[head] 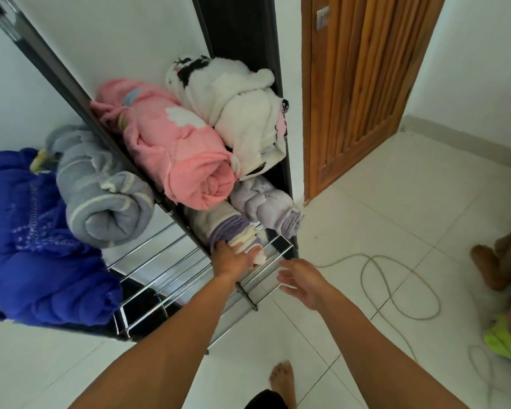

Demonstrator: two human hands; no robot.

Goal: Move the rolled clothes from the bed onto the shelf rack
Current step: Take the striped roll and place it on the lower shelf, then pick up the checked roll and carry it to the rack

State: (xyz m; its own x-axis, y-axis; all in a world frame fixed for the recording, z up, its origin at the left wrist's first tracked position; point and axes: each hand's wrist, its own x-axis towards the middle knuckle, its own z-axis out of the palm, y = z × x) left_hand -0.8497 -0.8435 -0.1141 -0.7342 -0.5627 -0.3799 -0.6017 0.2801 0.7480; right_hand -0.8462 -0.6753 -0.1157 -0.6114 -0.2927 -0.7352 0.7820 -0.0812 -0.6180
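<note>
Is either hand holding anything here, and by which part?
The left hand grips the near end of the purple-and-cream roll on the rack. The right hand holds nothing, fingers spread beside it.

Both bare arms reach forward; left hand [229, 258] curls in a grip, right hand [303, 283] hangs spread.
</note>
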